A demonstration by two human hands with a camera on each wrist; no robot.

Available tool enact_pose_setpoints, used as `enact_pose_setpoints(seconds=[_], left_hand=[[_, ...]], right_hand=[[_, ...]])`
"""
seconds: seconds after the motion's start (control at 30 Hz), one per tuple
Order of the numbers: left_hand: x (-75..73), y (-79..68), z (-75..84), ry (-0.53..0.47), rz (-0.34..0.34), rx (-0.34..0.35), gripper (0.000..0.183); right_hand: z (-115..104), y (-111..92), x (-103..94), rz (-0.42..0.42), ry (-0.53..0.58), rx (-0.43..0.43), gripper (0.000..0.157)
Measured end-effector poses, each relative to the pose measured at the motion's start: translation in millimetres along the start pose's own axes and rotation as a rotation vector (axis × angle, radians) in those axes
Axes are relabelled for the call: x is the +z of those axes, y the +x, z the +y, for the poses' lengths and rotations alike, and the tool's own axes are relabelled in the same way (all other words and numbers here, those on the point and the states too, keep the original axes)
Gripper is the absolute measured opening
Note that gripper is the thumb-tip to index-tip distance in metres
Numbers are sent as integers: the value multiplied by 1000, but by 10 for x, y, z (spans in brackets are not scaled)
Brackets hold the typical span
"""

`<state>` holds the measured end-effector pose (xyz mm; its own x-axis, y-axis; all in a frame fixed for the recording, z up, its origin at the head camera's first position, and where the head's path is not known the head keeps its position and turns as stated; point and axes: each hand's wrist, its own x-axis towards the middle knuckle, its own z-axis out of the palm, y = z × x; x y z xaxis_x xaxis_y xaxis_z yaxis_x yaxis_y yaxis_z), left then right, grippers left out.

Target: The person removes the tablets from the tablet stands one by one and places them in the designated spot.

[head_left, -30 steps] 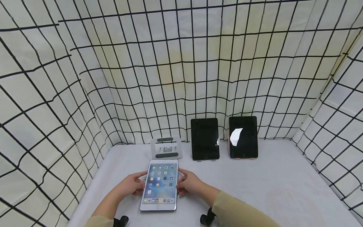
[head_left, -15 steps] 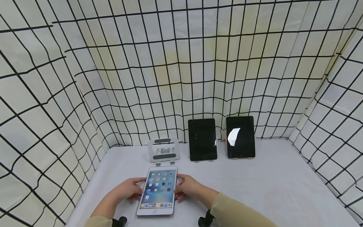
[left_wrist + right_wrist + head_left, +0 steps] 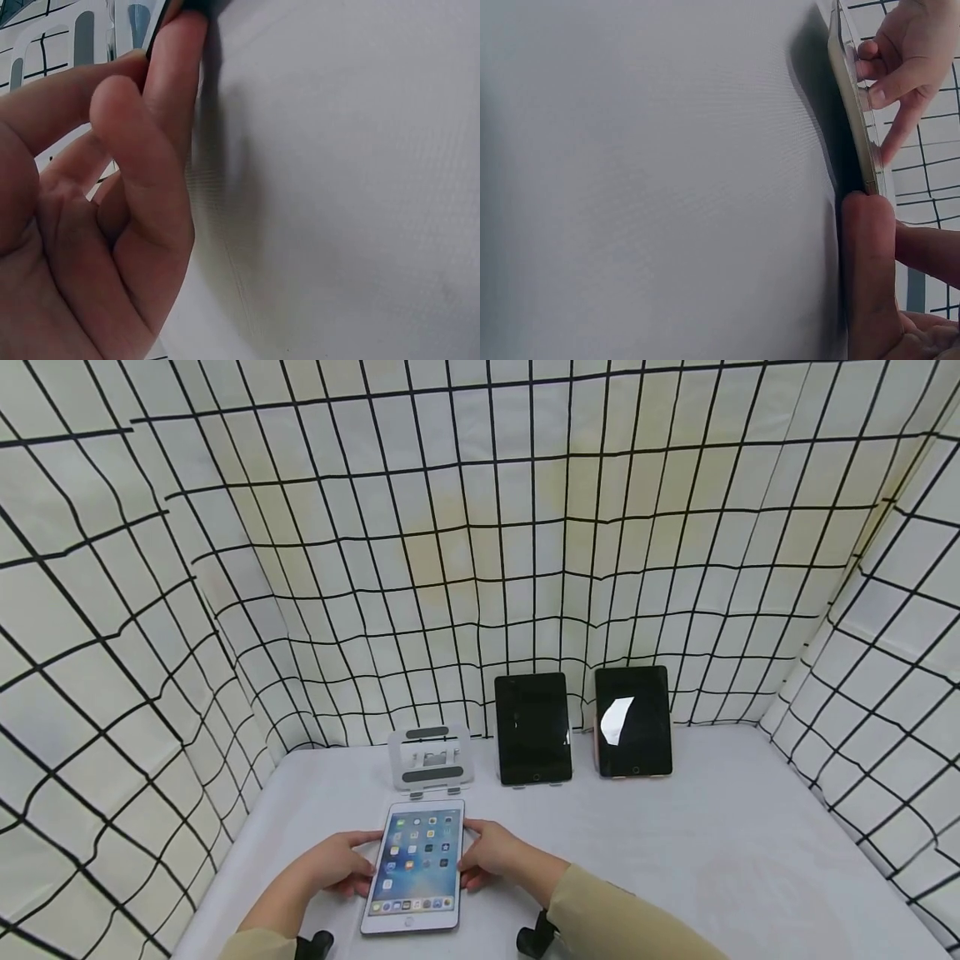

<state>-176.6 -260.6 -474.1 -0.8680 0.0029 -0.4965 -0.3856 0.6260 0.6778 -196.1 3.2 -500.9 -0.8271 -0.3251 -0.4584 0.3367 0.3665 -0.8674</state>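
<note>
A white tablet (image 3: 417, 864), its screen lit with rows of app icons, is held low over the white table in the head view. My left hand (image 3: 339, 864) grips its left edge and my right hand (image 3: 486, 857) its right edge. Seen from the right wrist, the tablet (image 3: 855, 97) shows edge-on with a dark shadow beneath, and a right-hand finger (image 3: 870, 247) reaches under its near end. Just beyond its top edge stands a clear and white tablet stand (image 3: 432, 758) with grey pads and two small front lips.
Two black tablets with dark screens, one at centre (image 3: 534, 727) and one farther right (image 3: 634, 722), lean upright at the table's back. White walls with a black grid (image 3: 480, 552) enclose the white table (image 3: 675, 860) behind and at both sides.
The tablet has come toward me, away from the stand, uncovering the stand's front lips. Both hands kept their grip and moved with it; the last half second shows little motion.
</note>
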Motion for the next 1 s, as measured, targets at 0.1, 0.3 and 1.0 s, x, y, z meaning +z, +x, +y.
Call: enact_pose_setpoints(seconds=[0.1,0.3,1.0], left_hand=[[-2,-5,-7,4,2,-17,63],[3,16,-40,34,9,-37,65],[80,-17,2,55,42,-41,68]], right_hand=[[-15,11,13,5,-4,9,77],[-20,30,44,9,-13,22,77],[-45,-2,-7,44,-135,36,77]])
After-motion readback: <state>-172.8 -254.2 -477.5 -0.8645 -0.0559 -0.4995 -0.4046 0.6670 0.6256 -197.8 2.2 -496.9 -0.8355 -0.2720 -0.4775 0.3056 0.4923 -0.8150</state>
